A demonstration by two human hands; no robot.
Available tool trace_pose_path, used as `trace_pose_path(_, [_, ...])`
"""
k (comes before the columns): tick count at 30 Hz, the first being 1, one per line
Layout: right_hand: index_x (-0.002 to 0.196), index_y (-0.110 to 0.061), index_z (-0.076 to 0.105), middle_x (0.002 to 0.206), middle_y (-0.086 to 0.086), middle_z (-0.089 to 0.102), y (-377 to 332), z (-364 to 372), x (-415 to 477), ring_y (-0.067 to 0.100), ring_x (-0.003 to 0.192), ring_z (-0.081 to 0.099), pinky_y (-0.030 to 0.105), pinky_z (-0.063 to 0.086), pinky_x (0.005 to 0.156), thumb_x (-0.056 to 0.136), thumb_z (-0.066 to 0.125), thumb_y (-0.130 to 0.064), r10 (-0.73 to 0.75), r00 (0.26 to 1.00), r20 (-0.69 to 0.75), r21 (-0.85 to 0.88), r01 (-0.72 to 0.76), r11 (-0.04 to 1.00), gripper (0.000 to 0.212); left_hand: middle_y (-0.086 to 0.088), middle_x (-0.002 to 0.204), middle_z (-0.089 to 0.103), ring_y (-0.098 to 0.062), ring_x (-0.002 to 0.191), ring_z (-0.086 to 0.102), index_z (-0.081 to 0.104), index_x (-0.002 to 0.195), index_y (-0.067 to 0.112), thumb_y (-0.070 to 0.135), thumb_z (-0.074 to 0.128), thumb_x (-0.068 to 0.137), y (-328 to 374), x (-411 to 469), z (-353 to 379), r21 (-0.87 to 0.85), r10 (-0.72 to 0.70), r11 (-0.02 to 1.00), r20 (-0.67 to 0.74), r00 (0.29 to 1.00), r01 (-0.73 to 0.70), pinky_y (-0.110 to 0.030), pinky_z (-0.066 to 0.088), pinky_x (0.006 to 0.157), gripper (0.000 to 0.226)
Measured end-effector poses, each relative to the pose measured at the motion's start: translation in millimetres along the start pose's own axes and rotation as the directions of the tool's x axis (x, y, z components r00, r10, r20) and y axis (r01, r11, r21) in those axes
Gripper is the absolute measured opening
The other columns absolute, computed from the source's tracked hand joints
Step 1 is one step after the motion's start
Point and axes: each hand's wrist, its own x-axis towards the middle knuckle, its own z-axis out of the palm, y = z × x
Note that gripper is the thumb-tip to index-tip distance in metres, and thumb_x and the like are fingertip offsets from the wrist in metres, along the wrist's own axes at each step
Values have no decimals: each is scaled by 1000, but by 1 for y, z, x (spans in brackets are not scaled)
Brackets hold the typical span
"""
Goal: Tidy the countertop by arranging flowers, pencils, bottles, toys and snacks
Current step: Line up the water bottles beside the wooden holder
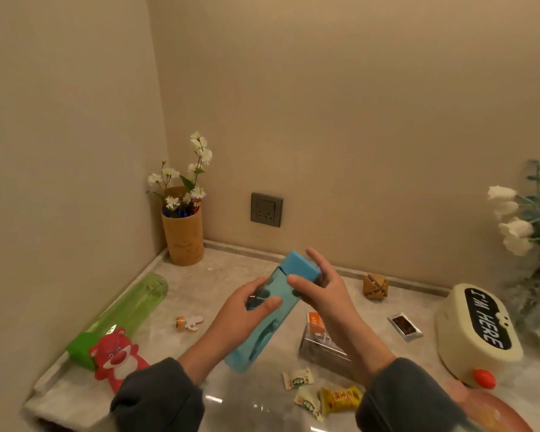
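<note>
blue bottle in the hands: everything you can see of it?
Blue bottle: translucent blue plastic body, opaque lighter-blue squarish cap on, a blue strap along its side. Tilted, cap end up and away, over the countertop. Left hand grips the middle; right hand holds it just below the cap. Contents unclear.

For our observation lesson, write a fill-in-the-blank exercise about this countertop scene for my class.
1. The bottle held by the left hand and right hand is coloured ___.
2. The green bottle lies on its ___.
3. The cup holding white flowers stands in the wall ___.
4. The cream box reads I'M ___.
Missing words: blue; side; corner; HERE.
</note>
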Motion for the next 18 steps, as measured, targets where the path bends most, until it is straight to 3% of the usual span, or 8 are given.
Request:
trace_pose_path(3, [138, -34, 39, 116, -4, 66, -4, 15, 28, 16, 107, 66, 33, 57, 87, 62, 85, -33, 9, 1000, 29, 6, -9, 1000, 89, 12, 119, 62, -4, 105, 61, 51, 125, 40, 56, 61, 77, 5, 27, -16, -37, -59, 998, 13, 998, 60, -22, 51, 86, 52])
trace_pose_path(7, [128, -33, 51, 111, -7, 72, -1, 36, 64, 14, 107, 67, 35, 57, 89, 82, 73, -13, 9, 992, 123, 11, -11, 1000, 55, 11, 116, 65, -7, 105, 63, 53, 126, 37, 54, 56, 85, 1, 64, -42, -110, -131, 985, 25, 991, 133, -26, 51, 87, 44])
trace_pose_path(9, [124, -34, 56, 112, -6, 72, 1, 45, 78, 14, 107, 67, 36, 56, 90, 84, 64, -10, 26, 985, 171, -34, -20, 999, 48, 13, 112, 68, -4, 104, 64, 54, 124, 36, 57, 53, 84, -3, 78, -53, -139, -136, 980, 48, 990, 142, -25, 51, 86, 45])
trace_pose_path(13, [130, -39, 50, 115, -7, 71, 10, 59, 108, 12, 108, 66, 34, 56, 88, 85, 58, -1, 43, 975, 217, -143, -12, 990, 59, 10, 121, 63, -6, 112, 60, 42, 131, 33, 55, 49, 84, -19, 108, -73, -192, -167, 965, 74, 983, 179, -33, 47, 99, 52])
trace_pose_path(16, [138, -35, 43, 119, -6, 68, 23, 70, 132, 11, 108, 66, 29, 55, 84, 84, 65, 1, 10, 987, 158, -179, 19, 984, 68, 17, 118, 58, 5, 104, 56, 36, 127, 39, 52, 42, 92, -28, 130, -88, -154, -201, 965, 84, 976, 212, -18, 48, 79, 37])
trace_pose_path(18, [140, -34, 40, 123, -8, 63, 32, 79, 150, 10, 113, 61, 33, 53, 92, 80, 73, -3, -18, 998, 59, -226, 31, 974, 75, 14, 129, 51, 3, 110, 52, 35, 128, 45, 49, 38, 97, -37, 146, -95, -117, -213, 969, 58, 975, 218, -20, 46, 85, 32])
